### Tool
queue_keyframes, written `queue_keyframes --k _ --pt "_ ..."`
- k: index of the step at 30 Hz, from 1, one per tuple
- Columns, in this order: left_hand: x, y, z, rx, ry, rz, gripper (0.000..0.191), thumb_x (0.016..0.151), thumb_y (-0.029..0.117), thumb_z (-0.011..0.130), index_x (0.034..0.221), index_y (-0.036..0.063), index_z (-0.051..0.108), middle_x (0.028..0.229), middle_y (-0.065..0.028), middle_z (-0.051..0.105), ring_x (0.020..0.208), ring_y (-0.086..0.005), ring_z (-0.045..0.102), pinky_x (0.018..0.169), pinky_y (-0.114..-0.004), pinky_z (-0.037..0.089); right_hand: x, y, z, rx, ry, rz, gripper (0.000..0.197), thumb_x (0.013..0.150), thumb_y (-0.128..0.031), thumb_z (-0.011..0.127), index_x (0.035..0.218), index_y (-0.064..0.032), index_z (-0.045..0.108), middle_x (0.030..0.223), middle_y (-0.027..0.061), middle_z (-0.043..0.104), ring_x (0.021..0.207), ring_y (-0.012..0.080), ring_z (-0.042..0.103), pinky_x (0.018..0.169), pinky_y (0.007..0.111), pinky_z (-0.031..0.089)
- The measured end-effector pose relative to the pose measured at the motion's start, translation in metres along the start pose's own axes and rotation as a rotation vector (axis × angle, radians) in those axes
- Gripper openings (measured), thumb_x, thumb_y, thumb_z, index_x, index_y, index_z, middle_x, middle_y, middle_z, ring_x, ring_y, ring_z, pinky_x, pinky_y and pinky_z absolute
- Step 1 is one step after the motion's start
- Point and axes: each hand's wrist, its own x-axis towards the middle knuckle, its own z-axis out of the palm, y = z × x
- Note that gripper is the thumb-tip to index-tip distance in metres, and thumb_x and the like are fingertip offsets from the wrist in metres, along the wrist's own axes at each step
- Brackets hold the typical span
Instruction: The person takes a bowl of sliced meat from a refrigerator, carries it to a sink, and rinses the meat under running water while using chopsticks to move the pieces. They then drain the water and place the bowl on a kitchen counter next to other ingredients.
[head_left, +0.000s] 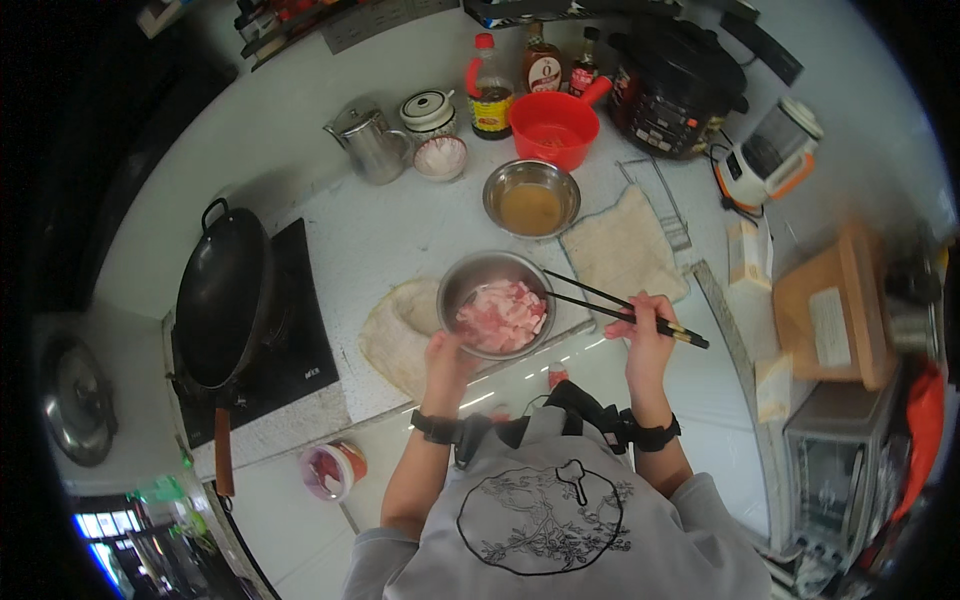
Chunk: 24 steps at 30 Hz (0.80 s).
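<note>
A metal bowl (447, 279) with pieces of raw, pinkish meat (504, 316) stands near the counter's front edge. My left hand (448, 367), slightly blurred, is at the bowl's lower left rim with its fingers against it. In my right hand (645, 334) is a pair of black chopsticks (600, 304) with gold-coloured bands; their tips reach the bowl's right rim, spread apart. Under and left of the bowl lies a pale cloth (390, 337). Behind it stands a second metal bowl (496, 176) holding a brownish liquid, beside a beige cloth (626, 244).
At left, a black wok (225, 300) sits on a cooktop (304, 300). Along the back are a metal pitcher (371, 150), a small bowl (440, 159), bottles, a red plastic pan (555, 135) and a pressure cooker (675, 90). A blender (772, 157) stands right.
</note>
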Motion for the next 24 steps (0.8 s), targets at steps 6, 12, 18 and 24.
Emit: queue_keyframes --k 6,12,18,24 --pt "0.014 -0.015 0.017 0.117 0.169 0.086 0.005 0.081 0.01 0.051 0.082 0.0062 0.053 0.082 -0.0036 0.057 0.077 -0.0129 0.057 0.063 -0.029 0.052 0.061 0.014 0.02 -0.178 -0.305 0.026 0.019 0.085 -0.017 0.052 0.076 -0.0008 0.046 0.067 0.0082 0.053 0.047 0.0141 0.056 0.042 0.024 0.046" --pt "0.014 -0.028 -0.015 0.422 0.309 0.049 0.013 0.081 0.012 0.054 0.088 0.0004 0.054 0.083 -0.005 0.057 0.074 -0.0127 0.057 0.062 -0.028 0.053 0.084 0.025 0.028 -0.304 -0.537 0.009 0.02 0.086 -0.018 0.051 0.079 0.0007 0.048 0.07 0.0085 0.055 0.049 0.0132 0.057 0.045 0.022 0.046" --pt "0.014 0.003 -0.017 1.091 0.648 0.235 0.026 0.074 0.025 0.059 0.085 0.0012 0.061 0.068 -0.0104 0.061 0.062 -0.0213 0.06 0.056 -0.032 0.047 0.093 0.036 0.029 -0.38 -0.597 -0.097 0.02 0.085 -0.015 0.052 0.071 -0.0004 0.048 0.055 0.0057 0.054 0.049 0.0118 0.057 0.045 0.023 0.043" --pt "0.022 0.032 -0.047 1.622 0.953 0.214 0.031 0.071 0.029 0.062 0.092 0.0066 0.06 0.077 -0.0115 0.061 0.072 -0.0291 0.059 0.061 -0.039 0.047 0.093 0.045 0.027 -0.602 -0.613 -0.195 0.024 0.084 -0.014 0.052 0.065 -0.0008 0.046 0.052 0.0067 0.052 0.049 0.0134 0.058 0.044 0.025 0.041"
